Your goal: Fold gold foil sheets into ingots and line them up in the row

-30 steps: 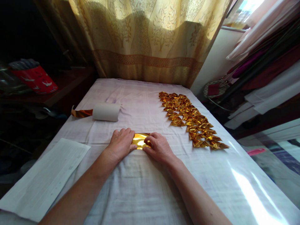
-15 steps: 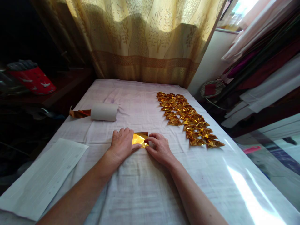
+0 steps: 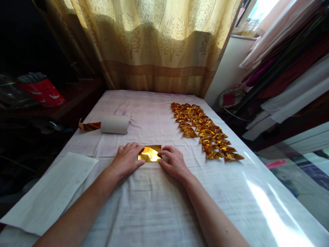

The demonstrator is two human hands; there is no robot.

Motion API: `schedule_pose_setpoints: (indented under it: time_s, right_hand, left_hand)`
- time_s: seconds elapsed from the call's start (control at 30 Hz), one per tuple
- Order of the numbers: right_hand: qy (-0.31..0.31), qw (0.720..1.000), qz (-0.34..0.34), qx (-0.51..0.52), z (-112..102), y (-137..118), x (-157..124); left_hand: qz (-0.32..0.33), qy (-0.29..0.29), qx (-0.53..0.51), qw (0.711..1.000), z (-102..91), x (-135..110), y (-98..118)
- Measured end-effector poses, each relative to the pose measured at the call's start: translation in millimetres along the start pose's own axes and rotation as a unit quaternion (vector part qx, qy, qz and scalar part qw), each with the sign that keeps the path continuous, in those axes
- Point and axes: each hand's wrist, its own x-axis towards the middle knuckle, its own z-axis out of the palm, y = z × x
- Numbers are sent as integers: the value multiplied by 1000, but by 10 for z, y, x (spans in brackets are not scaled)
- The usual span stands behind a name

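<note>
A shiny gold foil paper (image 3: 150, 153) lies flat on the cloth-covered table, its long side running left to right. My left hand (image 3: 128, 157) rests at its left end, thumb at the near corner and fingers over the far one. At the right end, my right hand (image 3: 172, 159) pinches the paper's edge between thumb and forefinger. To the right, several folded gold foil pieces (image 3: 210, 132) stand in overlapping slanted rows.
On the left lie a pale cardboard roll (image 3: 114, 124) with a coppery foil strip (image 3: 89, 126) at its end, and a whitish sheet (image 3: 51, 195). A red container (image 3: 45, 92) stands on a dark side table. A patterned curtain (image 3: 159, 48) hangs behind.
My left hand has slid left along the foil paper to its left end, uncovering more of the gold surface. My right hand stays at the right edge. The view has shifted slightly.
</note>
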Motion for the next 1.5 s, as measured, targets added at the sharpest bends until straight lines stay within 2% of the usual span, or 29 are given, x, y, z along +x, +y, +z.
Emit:
schedule_pose_setpoints:
  time_s: [0.13,0.3,0.4,0.47,0.5,0.57,0.7,0.77,0.87,1.0,1.2,1.27,1.33,1.4,1.5]
  right_hand:
    - [3,1000,-3,-1,12,15,6]
    - [16,1000,-15,-13,29,39,-10]
    - [65,997,-19,-45,25,-37,-48]
    - [112,990,-20,-81,37,-156,-63]
    - [116,988,-31,-95,53,-233,-61]
    - [71,988,-64,-120,112,-398,-45]
    - [-76,985,-86,-132,255,-643,-31]
    - [-127,980,-87,-127,279,-675,-67]
    - [-169,974,-89,-125,222,-612,-154]
    - [-190,968,-76,-146,69,-413,-260]
    - [-173,972,-41,-156,-18,-228,-349]
    - [-169,973,-40,-154,-13,-228,-357]
    - [-167,973,-40,-154,-10,-239,-358]
    - [-167,972,-41,-158,-12,-247,-355]
    - [-167,972,-42,-160,-20,-250,-353]
  left_hand:
    - [20,-38,-41,998,1,26,-168]
    - [13,-51,-49,997,13,38,-176]
    - [9,-43,-55,998,32,32,-165]
    - [11,-38,-57,998,42,27,-167]
    - [14,-36,-56,998,46,25,-171]
    - [23,-28,-50,998,60,22,-186]
    - [39,-8,-37,999,100,22,-224]
    - [39,-6,-33,999,117,23,-233]
    - [38,-7,-28,999,126,27,-228]
    - [40,-7,-23,999,117,29,-212]
    - [46,6,7,999,122,-45,-204]
    - [48,34,32,998,152,-122,-168]
    - [50,85,65,993,208,-216,-94]
    - [78,124,81,986,290,-303,11]
    - [148,128,84,977,430,-379,165]
